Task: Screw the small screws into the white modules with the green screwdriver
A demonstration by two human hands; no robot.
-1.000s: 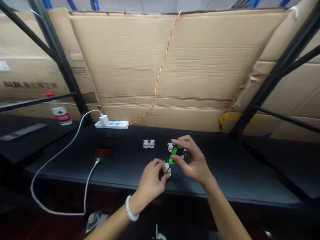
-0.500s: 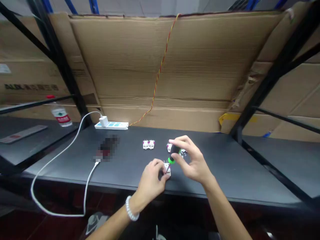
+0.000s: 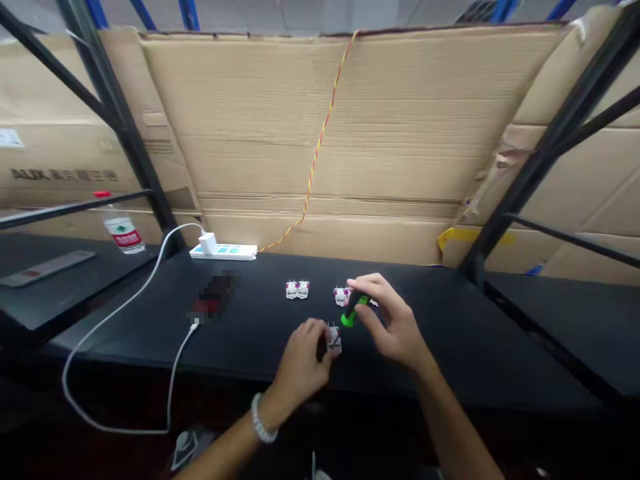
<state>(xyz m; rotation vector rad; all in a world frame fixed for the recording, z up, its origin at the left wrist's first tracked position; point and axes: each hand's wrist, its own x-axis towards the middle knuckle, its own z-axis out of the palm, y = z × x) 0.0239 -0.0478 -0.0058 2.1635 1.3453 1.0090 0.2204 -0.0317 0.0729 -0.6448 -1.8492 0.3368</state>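
My left hand (image 3: 300, 357), with a beaded bracelet at the wrist, grips a small white terminal block (image 3: 333, 340) at the front of the black tabletop (image 3: 475, 340). My right hand (image 3: 393, 320) holds a small screwdriver (image 3: 354, 311) with a black and green handle, its green end pointing down-left towards the block. The screwdriver's tip is hidden or too small to make out. Behind the hands stands a similar block (image 3: 341, 297), and a joined pair of blocks (image 3: 297, 289) sits further left.
A white power strip (image 3: 223, 251) feeds a white cable (image 3: 120, 320) that loops off the table's front edge. A pixelated object (image 3: 215, 297) lies beside it. A water bottle (image 3: 123, 233) stands back left. Cardboard sheets and black shelf posts rise behind.
The screwdriver has tilted and shifted slightly up and away from the block in my left hand. My hands have dropped a little in the picture as the view shifted.
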